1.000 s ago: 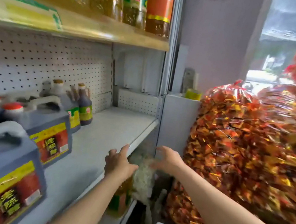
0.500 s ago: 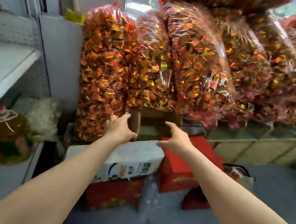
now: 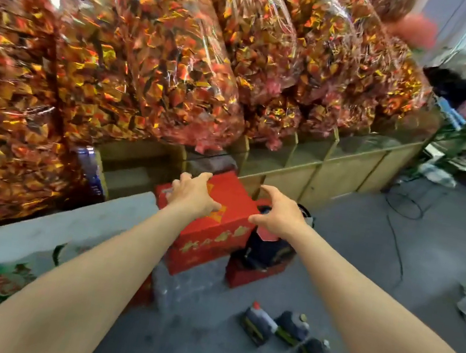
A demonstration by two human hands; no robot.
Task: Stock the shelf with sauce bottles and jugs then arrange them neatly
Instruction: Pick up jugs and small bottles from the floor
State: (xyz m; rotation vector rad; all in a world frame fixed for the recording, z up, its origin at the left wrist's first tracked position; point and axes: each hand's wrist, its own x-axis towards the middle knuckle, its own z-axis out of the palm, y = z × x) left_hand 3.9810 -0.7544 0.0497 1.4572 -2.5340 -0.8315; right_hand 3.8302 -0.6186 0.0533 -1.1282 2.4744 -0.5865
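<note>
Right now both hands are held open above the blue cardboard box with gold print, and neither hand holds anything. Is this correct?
Not quite: the cardboard box with gold print is red, not blue, as the head view shows. The left hand and right hand are indeed open and empty.

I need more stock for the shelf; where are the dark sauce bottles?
In the head view, the dark sauce bottles lie on the grey floor at lower right, below the red box.

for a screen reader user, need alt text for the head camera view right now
Two bare arms reach forward, the left hand and right hand open, empty, above a red carton on a shop floor. Dark sauce jugs stand on the floor nearer the camera; big clear bags of red and gold sweets pile up behind.
</note>
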